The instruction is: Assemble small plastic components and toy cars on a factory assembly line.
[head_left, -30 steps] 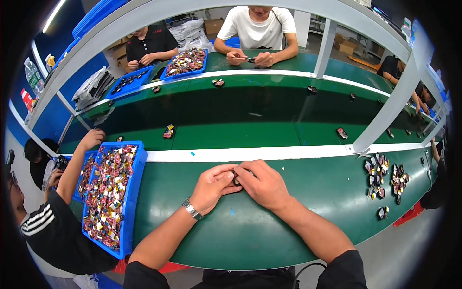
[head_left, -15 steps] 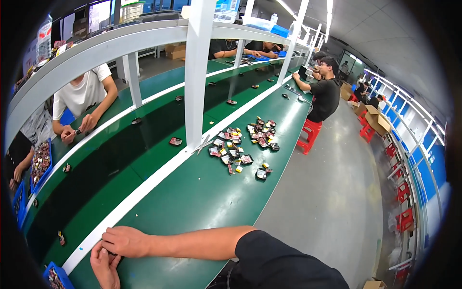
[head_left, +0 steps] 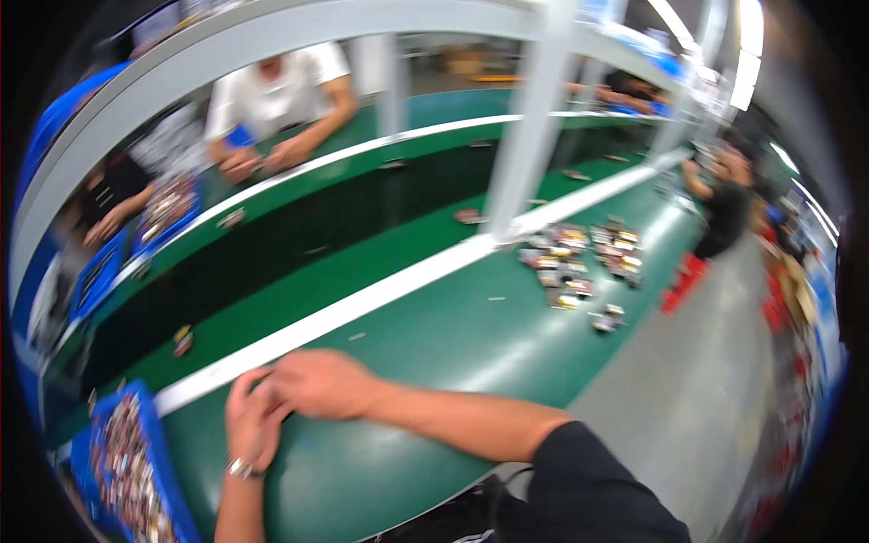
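Overhead, a white frame [head_left: 534, 136] spans the green workbench [head_left: 453, 335].

Both hands together low in the frame, fingertips meeting. Left hand [head_left: 252, 425] comes up from the bottom edge, fingers curled, wristwatch [head_left: 241, 468] on the wrist. Right hand [head_left: 319, 384] lies palm down, knuckles up, fingers bent toward the left one. Right forearm runs back to a black sleeve [head_left: 597, 480]. Pic's blurry, can't tell if they're pinching anything.
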`<move>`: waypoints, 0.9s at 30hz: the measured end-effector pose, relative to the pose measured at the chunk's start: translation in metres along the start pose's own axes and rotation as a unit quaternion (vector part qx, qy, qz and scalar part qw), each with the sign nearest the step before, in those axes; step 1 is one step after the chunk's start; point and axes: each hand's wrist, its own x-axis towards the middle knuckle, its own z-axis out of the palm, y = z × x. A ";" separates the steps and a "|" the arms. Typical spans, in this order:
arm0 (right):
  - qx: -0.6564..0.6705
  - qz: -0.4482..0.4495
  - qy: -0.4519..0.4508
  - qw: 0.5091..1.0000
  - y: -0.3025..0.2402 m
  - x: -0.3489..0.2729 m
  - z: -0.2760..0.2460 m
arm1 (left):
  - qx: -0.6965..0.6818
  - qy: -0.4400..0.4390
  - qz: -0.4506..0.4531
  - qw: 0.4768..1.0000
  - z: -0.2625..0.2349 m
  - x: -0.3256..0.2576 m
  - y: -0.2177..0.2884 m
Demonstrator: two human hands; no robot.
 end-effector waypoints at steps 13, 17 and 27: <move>0.063 0.071 -0.135 0.986 -0.004 0.011 -0.008 | 0.069 -0.024 -0.011 0.997 -0.017 0.000 0.001; 0.065 0.082 -0.117 0.988 -0.006 0.013 -0.009 | 0.085 -0.028 -0.019 0.996 -0.015 0.001 0.003; 0.166 0.118 -0.132 0.970 0.008 0.006 -0.010 | 0.094 -0.037 -0.012 0.995 -0.017 0.001 0.000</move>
